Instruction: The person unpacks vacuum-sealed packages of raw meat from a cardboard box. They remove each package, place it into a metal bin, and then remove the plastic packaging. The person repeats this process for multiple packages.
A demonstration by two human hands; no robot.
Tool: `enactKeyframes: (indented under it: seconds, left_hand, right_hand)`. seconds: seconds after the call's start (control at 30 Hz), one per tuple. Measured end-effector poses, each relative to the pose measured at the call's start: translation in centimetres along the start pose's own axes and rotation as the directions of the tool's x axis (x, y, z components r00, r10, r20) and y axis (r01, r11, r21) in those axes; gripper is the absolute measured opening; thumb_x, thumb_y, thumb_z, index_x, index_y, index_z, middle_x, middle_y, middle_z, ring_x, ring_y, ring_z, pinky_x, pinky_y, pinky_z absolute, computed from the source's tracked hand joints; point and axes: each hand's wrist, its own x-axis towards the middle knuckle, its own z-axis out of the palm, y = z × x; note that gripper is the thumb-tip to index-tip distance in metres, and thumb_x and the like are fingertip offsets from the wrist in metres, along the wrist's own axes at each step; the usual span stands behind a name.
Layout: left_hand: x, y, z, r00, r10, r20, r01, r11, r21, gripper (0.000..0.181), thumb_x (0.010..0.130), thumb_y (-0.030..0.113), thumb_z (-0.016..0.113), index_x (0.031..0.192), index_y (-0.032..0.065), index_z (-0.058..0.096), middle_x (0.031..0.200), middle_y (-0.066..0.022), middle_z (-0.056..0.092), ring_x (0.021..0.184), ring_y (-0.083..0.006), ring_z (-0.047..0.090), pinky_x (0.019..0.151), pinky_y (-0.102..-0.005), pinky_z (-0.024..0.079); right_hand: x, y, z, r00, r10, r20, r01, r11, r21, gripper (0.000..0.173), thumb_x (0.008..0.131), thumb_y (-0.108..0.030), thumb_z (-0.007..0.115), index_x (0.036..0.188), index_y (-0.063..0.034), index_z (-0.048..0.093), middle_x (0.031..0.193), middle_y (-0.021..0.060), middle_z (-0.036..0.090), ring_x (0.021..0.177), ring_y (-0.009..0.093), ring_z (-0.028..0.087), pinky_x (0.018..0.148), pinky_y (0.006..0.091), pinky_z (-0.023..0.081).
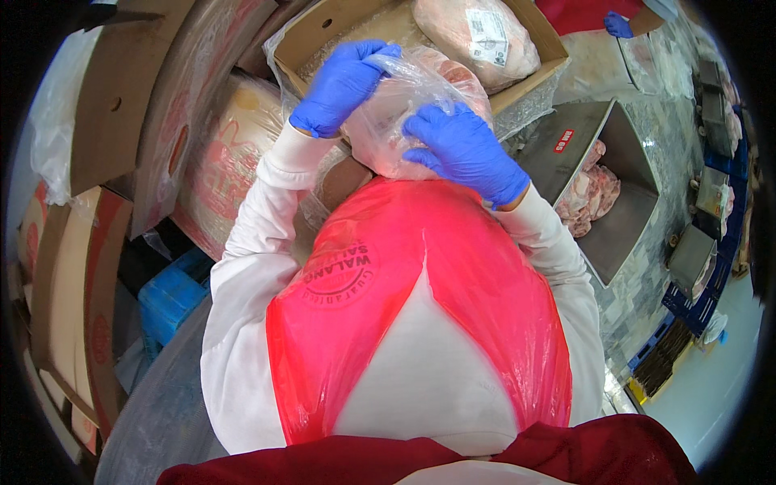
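My left hand [341, 86], in a blue glove, pinches the gathered end of a clear plastic bag [388, 100] and pulls the film taut. Inside the bag is a large piece of pale pink raw meat [464, 76]. Over the bag's near right side lies my right hand [464, 151], also blue-gloved, with its fingers curled into the film. The bagged meat rests against the front of my red plastic apron [418, 212], at the near edge of an open cardboard box [536, 30]. A second bagged piece of meat [445, 24], with a printed label, lies in that box.
To the right stands a metal bin [627, 224] with raw meat pieces [591, 194]. Film-wrapped cartons [227, 157] and cardboard boxes [109, 103] crowd the left, above a blue plastic crate [173, 297]. Another person's gloved hand [618, 25] shows at top right.
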Motion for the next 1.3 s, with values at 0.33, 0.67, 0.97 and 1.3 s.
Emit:
enactKeyframes:
  seconds: [0.33, 0.67, 0.97, 1.3]
  left_hand:
    - [3.9, 1.9, 1.3, 0.937, 0.339, -0.089, -0.279, 0.875, 0.396, 0.017, 0.084, 0.015, 0.063, 0.077, -0.0013, 0.062, 0.067, -0.0114, 0.063, 0.062, -0.0203, 0.057, 0.063, -0.0324, 0.046]
    - [3.6, -2.8, -3.2, 0.907, 0.177, 0.383, -0.332, 0.860, 0.389, 0.016, 0.084, 0.018, 0.067, 0.091, 0.0036, 0.064, 0.075, -0.0043, 0.060, 0.071, -0.0114, 0.054, 0.066, -0.0287, 0.046]
    - [-4.9, -6.4, -2.9, 0.999, -0.035, -0.016, 0.035, 0.649, 0.760, 0.031, 0.082, 0.027, 0.069, 0.101, 0.0033, 0.063, 0.086, -0.0153, 0.064, 0.084, -0.0266, 0.062, 0.075, -0.0377, 0.048]
    - [-5.1, -10.9, 0.3, 0.970, 0.223, -0.102, -0.058, 0.614, 0.787, 0.017, 0.087, 0.021, 0.055, 0.093, 0.0065, 0.061, 0.083, -0.0190, 0.062, 0.081, -0.0392, 0.059, 0.070, -0.0472, 0.046]
  right_hand:
    - [-5.0, 1.6, -3.1, 0.958, 0.283, -0.038, -0.215, 0.803, 0.556, 0.020, 0.086, -0.020, 0.066, 0.095, -0.0031, 0.063, 0.082, 0.0112, 0.063, 0.072, 0.025, 0.063, 0.065, 0.0314, 0.049]
    - [0.0, 3.7, 3.4, 0.950, 0.157, 0.269, -0.109, 0.977, -0.185, 0.036, 0.078, -0.016, 0.066, 0.113, -0.0081, 0.062, 0.085, 0.0132, 0.063, 0.079, 0.032, 0.063, 0.074, 0.0426, 0.051]
    - [-2.0, 3.5, 5.7, 0.999, 0.052, -0.015, -0.040, 0.894, 0.446, 0.046, 0.079, -0.019, 0.070, 0.122, -0.0089, 0.055, 0.112, 0.0134, 0.062, 0.106, 0.030, 0.060, 0.089, 0.0385, 0.048]
    - [2.4, 4.2, 13.8, 0.958, 0.288, -0.008, -0.269, 0.904, 0.333, 0.058, 0.076, -0.028, 0.070, 0.126, -0.0070, 0.049, 0.104, 0.0223, 0.062, 0.095, 0.039, 0.061, 0.083, 0.0470, 0.048]
